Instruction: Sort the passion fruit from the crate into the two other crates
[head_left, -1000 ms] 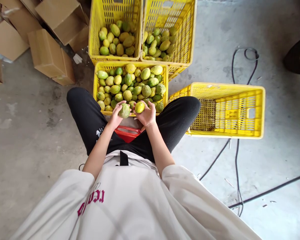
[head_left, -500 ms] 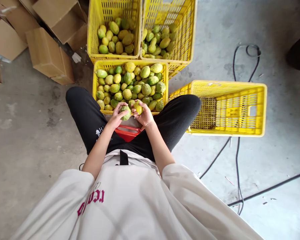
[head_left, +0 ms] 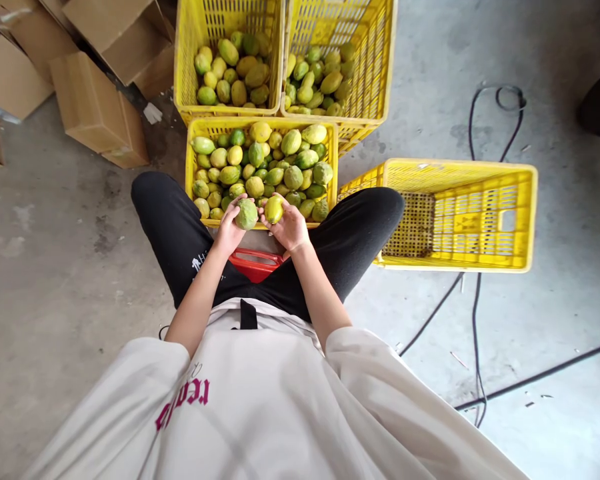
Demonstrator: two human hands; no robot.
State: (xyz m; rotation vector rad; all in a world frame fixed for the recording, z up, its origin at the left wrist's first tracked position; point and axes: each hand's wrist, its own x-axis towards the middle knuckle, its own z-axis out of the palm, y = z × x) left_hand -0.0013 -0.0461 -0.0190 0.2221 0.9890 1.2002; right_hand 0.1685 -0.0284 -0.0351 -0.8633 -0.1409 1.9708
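My left hand (head_left: 229,230) holds a round green lemon (head_left: 247,215), its fingers curled around the left and top. Close beside it, my right hand (head_left: 292,229) has a smaller yellow lemon (head_left: 274,209) resting in its fingers, palm turned up. Both hands are at the near edge of a yellow plastic crate (head_left: 260,122). Inside that crate lies a full layer of green and yellow lemons (head_left: 256,155). Between my knees, below the hands, part of a red plastic seat (head_left: 253,269) shows.
Behind the near crate stand two more yellow crates, a left one (head_left: 180,67) and a right one (head_left: 387,60), both with lemons. A yellow crate (head_left: 533,220) is tipped on its side at the right. Cardboard boxes (head_left: 93,107) lie upper left; black cables (head_left: 475,313) cross the floor.
My hands have turned their palms upward and moved slightly apart, exposing more of both lemons. The green lemon has shifted a little up and left. The crates stay in place.
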